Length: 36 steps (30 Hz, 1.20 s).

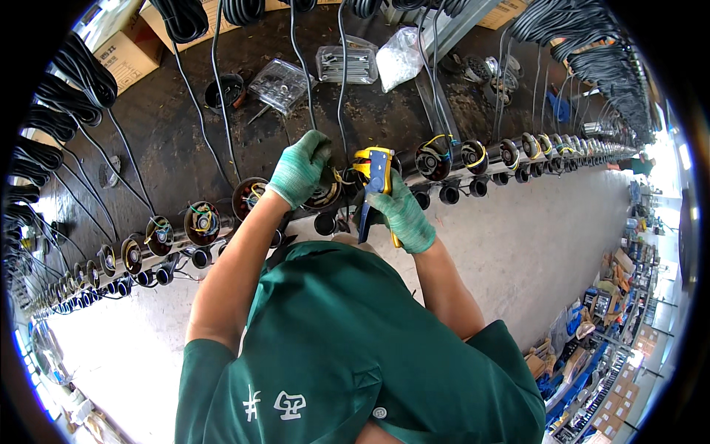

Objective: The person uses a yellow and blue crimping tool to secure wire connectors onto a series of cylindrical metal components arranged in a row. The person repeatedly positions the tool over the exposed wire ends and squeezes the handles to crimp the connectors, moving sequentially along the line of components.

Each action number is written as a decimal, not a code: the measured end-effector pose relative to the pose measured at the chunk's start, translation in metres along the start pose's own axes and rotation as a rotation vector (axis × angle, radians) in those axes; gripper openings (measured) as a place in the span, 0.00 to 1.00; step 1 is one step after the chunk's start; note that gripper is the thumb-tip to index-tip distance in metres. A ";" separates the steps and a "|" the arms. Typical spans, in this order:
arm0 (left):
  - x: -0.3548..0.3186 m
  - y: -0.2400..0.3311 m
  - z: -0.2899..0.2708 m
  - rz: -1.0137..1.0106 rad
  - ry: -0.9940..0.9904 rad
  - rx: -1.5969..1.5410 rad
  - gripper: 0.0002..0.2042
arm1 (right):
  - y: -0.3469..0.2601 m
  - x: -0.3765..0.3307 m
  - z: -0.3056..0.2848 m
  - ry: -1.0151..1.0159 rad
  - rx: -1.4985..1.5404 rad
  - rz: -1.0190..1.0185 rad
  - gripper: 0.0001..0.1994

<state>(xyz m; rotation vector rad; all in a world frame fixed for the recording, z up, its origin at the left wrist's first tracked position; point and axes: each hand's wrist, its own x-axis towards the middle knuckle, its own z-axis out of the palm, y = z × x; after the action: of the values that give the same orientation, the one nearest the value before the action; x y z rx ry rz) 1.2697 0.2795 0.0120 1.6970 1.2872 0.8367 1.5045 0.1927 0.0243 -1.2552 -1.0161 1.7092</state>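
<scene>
My left hand (299, 169), in a pale green knit glove, has its fingers curled round a black cable (302, 55) that comes down from the far side. Just below the fingers lies a round dark housing (323, 195) with thin wires inside, partly covered by the hand. My right hand (405, 214), gloved alike, is shut on a wire stripper (378, 174) with a yellow head and blue and yellow handles. The stripper's jaws point left, close to yellow wires (345, 177) by that housing. Whether the jaws grip a wire, I cannot tell.
Similar open housings (202, 223) line the bench edge both ways. Coiled black cables (181, 18) hang along the far side. On the dark bench (222, 55) lie a clear parts tray (281, 85), a box of screws (346, 65) and a white plastic bag (400, 59). Loaded shelves (610, 355) stand behind me, right.
</scene>
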 end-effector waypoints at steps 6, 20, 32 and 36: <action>-0.013 -0.018 0.005 -0.028 -0.030 -0.219 0.11 | -0.022 0.008 0.005 -0.069 0.026 -0.119 0.37; -0.021 -0.018 0.004 -0.107 0.031 -0.282 0.11 | -0.019 0.032 0.003 -0.211 0.321 0.149 0.33; -0.026 -0.020 0.007 -0.032 0.127 -0.260 0.09 | -0.032 0.031 0.019 -0.238 0.269 0.124 0.29; -0.026 -0.025 0.012 -0.041 0.164 -0.286 0.08 | -0.016 0.039 0.012 -0.240 0.194 0.076 0.30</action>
<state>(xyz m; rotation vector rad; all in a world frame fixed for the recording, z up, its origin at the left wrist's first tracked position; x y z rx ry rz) 1.2632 0.2549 -0.0159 1.3959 1.2387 1.0970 1.4864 0.2321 0.0276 -0.9935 -0.9214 2.0016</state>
